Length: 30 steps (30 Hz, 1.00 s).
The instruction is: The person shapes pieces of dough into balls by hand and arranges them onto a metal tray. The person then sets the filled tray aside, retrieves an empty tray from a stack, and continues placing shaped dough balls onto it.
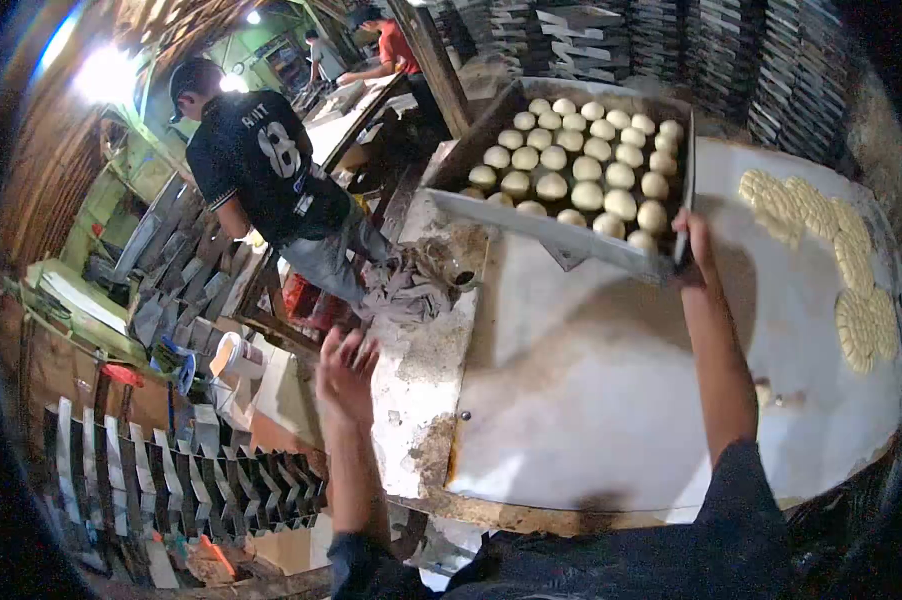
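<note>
A square metal tray (561, 235) full of round dough balls (587, 195) is tilted over the back of the white worktable (571, 400). My right hand (697, 245) grips the tray's near right corner, fingers wrapped round its edge. My left hand (348, 370) is raised to the left of the table, away from the tray, with its fingers somewhat curled but apart and nothing in them. Flattened, patterned dough pieces (855, 262) lie along the table's right side. A small blurred piece of dough (764, 393) is by my right forearm.
Tall stacks of metal trays (661, 50) stand behind the table, and more stacked trays (171, 470) are at lower left. A co-worker in a dark shirt (271, 150) stands at left. A wooden post (433, 65), a crumpled cloth (411, 292) and a white bucket (239, 357) are nearby.
</note>
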Available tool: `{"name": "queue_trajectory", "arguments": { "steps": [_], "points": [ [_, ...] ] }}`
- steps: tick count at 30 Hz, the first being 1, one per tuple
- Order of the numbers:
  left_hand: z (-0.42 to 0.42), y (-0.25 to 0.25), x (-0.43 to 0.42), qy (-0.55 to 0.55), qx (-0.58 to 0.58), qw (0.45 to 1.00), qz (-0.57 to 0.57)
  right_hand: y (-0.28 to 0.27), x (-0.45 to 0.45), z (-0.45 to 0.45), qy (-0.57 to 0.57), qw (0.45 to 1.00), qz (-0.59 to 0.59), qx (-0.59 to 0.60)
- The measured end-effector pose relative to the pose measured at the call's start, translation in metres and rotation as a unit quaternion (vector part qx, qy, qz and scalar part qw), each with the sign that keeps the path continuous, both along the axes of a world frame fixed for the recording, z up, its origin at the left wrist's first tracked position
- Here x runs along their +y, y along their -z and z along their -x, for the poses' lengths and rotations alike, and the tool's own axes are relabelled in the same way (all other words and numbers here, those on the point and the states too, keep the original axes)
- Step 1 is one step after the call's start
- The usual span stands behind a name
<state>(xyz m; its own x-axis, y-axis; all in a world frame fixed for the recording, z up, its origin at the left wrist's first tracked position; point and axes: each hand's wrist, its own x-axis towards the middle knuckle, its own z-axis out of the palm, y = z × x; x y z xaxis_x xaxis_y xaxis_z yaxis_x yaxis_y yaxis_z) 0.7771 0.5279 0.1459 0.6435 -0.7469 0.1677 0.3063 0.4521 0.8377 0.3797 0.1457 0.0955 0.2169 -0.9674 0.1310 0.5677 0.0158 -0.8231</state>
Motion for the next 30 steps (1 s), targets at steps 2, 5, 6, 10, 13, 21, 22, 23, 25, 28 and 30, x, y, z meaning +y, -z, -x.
{"name": "queue_trajectory", "arguments": {
  "steps": [2,5,6,10,13,21,22,23,25,28,30],
  "points": [
    [-0.018,0.043,0.052,-0.092,-0.11,0.987,-0.075,-0.006,-0.052,-0.033,-0.035,0.994,-0.107,-0.006],
    [-0.03,0.119,0.169,-0.173,-0.194,0.91,-0.324,-0.006,-0.079,-0.066,0.069,0.995,-0.042,0.056],
    [-0.019,0.133,0.205,-0.25,-0.267,0.841,-0.399,-0.003,-0.087,-0.069,0.013,0.99,-0.132,0.053],
    [0.018,0.223,0.4,-0.373,-0.383,0.629,-0.564,0.066,-0.109,-0.062,0.208,0.882,0.343,0.247],
    [0.089,0.216,0.506,-0.128,-0.312,0.505,-0.794,0.123,-0.168,-0.037,-0.065,0.994,-0.065,0.062],
    [0.154,0.301,0.465,-0.117,-0.16,0.607,-0.769,0.137,-0.201,-0.026,-0.05,0.949,-0.187,0.248],
    [0.156,0.311,0.456,-0.126,-0.148,0.622,-0.759,0.092,-0.159,-0.038,-0.058,0.945,-0.215,0.24],
    [0.159,0.319,0.452,-0.133,-0.136,0.636,-0.748,0.083,-0.156,-0.043,-0.057,0.94,-0.245,0.231],
    [0.162,0.335,0.45,-0.149,-0.115,0.653,-0.734,0.081,-0.17,-0.054,0.134,0.953,-0.107,0.251],
    [0.173,0.345,0.468,-0.177,-0.074,0.656,-0.73,-0.001,-0.149,-0.087,0.304,0.801,0.062,0.513],
    [0.187,0.366,0.51,-0.195,-0.036,0.644,-0.739,-0.059,-0.115,-0.149,0.288,0.804,0.158,0.496]
  ]
}}
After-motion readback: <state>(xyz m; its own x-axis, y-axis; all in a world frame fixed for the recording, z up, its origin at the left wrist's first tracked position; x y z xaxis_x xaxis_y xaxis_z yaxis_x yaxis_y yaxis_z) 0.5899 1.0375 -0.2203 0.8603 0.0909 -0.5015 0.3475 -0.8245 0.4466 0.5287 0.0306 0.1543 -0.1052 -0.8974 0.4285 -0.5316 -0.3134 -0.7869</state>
